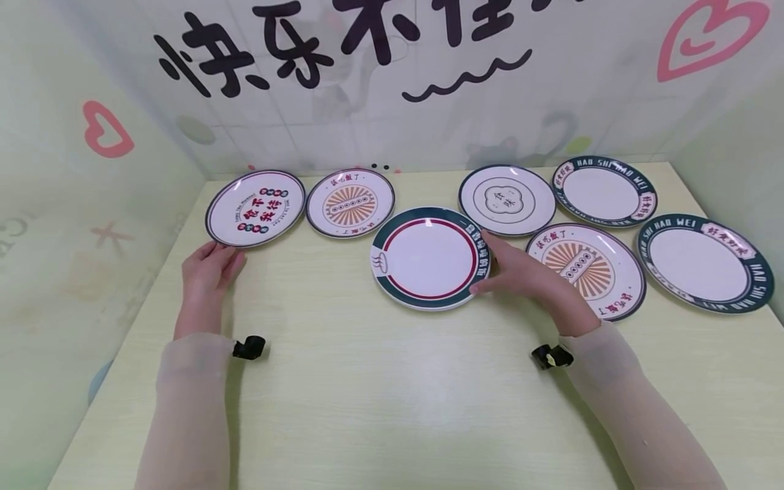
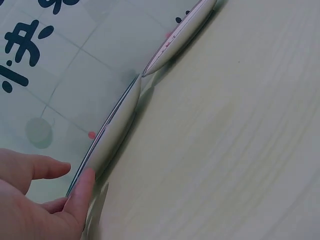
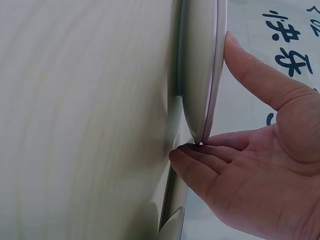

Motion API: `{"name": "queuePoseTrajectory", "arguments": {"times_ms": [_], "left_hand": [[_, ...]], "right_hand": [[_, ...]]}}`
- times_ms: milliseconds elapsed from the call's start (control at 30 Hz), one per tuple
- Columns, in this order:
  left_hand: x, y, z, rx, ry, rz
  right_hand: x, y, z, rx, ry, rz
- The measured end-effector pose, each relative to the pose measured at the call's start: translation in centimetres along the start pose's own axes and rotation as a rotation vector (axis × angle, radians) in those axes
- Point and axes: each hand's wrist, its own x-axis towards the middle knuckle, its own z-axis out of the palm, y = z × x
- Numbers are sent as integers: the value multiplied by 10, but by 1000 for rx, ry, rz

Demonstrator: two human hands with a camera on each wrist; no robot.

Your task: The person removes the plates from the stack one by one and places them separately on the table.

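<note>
My left hand pinches the near left rim of a round white plate with red lettering. In the left wrist view, this plate shows edge-on, with fingers at its rim. My right hand holds the right rim of a white plate with a green border and red ring, in the middle. In the right wrist view, the thumb touches the rim of that plate and the other fingers sit at its lower edge. Part of the fingers is hidden behind the rim.
A sunburst plate lies beside the left plate. To the right are a plate with a small central emblem, another sunburst plate partly behind my right hand, and two green-bordered plates. A printed wall stands behind the table.
</note>
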Motion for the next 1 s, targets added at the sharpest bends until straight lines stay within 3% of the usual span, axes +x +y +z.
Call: {"name": "queuePoseTrajectory", "arguments": {"times_ms": [367,1000], "left_hand": [[-12,1,-6,45,-12,25],[-28,-11,-2,84,-133,106]], "right_hand": [[0,-1,0,-6,-2,6],[-1,-2,0,0,-1,5]]}}
